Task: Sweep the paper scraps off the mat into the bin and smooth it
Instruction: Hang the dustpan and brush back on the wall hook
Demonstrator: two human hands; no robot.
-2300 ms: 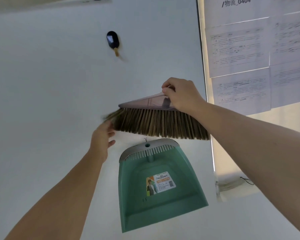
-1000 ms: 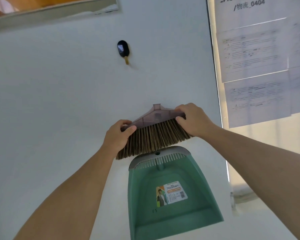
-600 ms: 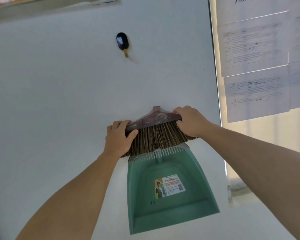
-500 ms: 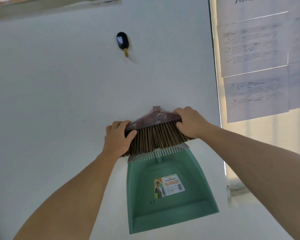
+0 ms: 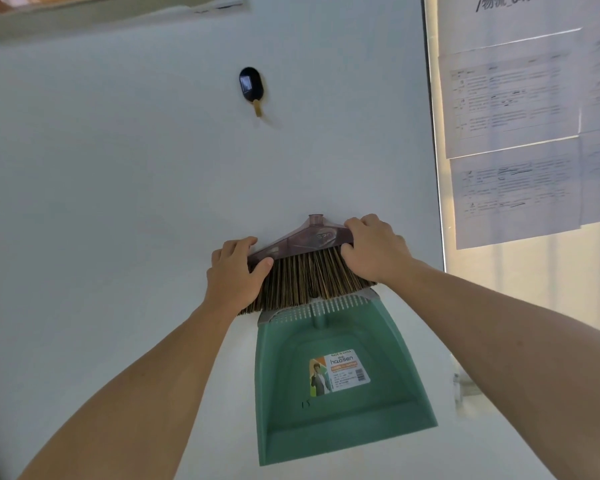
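White wall (image 5: pixel 118 202): hook (image 5: pixel 252 85) above brush (image 5: pixel 309 268).

Two hands: left (image 5: pixel 234 277), right (image 5: pixel 373 251); one brush (image 5: pixel 309 271); one dustpan (image 5: pixel 336 382) with one label (image 5: pixel 338 372); one hook (image 5: pixel 252 88); one wall (image 5: pixel 118 202); several printed sheets (image 5: pixel 513 133), exact count unclear

Wall (image 5: pixel 118 202) bare across left and centre of frame: open passage. Hook (image 5: pixel 252 85) projects at upper centre. Brush head (image 5: pixel 305 268) and dustpan (image 5: pixel 333 375) block lower centre, touching. Taped papers (image 5: pixel 513 133) cover upper right.
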